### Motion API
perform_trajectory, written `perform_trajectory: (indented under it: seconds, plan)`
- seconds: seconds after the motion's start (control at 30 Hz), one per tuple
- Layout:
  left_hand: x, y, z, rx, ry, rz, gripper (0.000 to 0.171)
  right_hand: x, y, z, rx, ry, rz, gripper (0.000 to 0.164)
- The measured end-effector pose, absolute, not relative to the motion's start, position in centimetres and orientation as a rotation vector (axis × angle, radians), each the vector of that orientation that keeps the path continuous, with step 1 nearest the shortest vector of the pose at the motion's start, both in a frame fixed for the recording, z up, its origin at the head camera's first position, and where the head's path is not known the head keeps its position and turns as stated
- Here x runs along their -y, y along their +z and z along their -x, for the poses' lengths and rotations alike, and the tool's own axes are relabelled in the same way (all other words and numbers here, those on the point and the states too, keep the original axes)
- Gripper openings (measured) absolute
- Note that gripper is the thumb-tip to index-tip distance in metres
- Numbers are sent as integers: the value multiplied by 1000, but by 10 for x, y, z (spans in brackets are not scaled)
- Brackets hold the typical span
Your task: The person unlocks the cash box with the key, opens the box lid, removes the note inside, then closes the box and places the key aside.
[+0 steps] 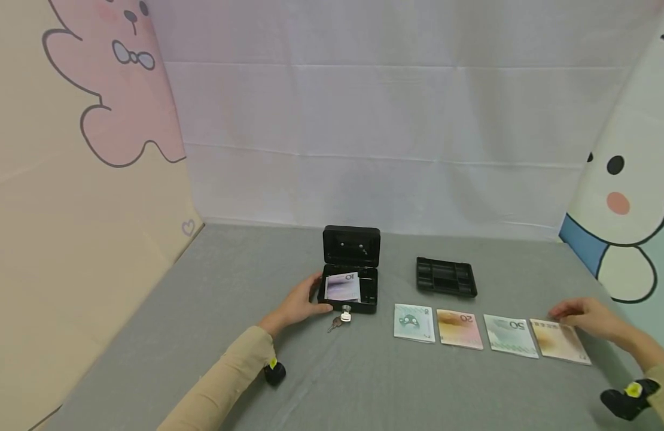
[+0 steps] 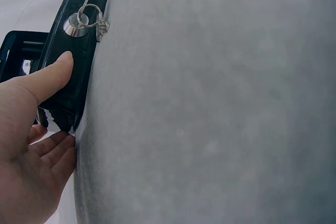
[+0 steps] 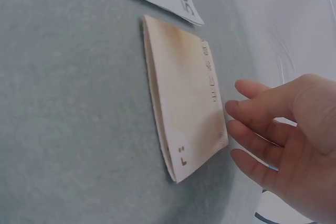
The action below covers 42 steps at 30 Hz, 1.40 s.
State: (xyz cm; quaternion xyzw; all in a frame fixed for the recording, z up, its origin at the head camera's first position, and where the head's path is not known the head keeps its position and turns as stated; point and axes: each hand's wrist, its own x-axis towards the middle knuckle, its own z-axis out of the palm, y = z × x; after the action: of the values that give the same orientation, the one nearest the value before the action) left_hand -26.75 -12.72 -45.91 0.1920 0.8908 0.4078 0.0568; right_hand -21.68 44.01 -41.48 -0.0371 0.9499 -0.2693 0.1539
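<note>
A small black cash box (image 1: 368, 293) stands with its lid (image 1: 351, 245) raised. Inside lie purple notes marked 10 (image 1: 343, 287). Keys on a ring (image 2: 90, 16) hang from the lock in its front. My left hand (image 1: 299, 304) holds the box's left front corner, thumb on the front face and fingers round the side. On the right, my right hand (image 1: 593, 317) hovers at the far edge of a folded tan-and-cream stack of notes (image 3: 186, 98), its fingers loosely bent. Nothing shows between those fingers; whether a fingertip touches the paper I cannot tell.
Left of the tan stack lie a green stack marked 50 (image 1: 509, 336), an orange-pink one marked 20 (image 1: 460, 329) and a green one (image 1: 414, 323). A black compartment tray (image 1: 446, 276) sits behind them. Printed curtains and a white cloth (image 1: 386, 120) bound the grey table (image 1: 364, 383).
</note>
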Motion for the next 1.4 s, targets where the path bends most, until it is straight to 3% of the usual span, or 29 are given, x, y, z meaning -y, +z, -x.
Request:
perform_trajectory:
  seconds: [0.43,1.0,1.4]
  plan:
    - [129,-461,269,-2716,1234,-604,83,-403,-395,226,-2813,-763,289,30]
    - [126,-461,268,-2716,1216,-564,82,-247,-366,263,-2713,-891,763,33]
    - [126,-458,265,-2724,1220,-539,81,-155,-386,280,-2661,-1056,817,34]
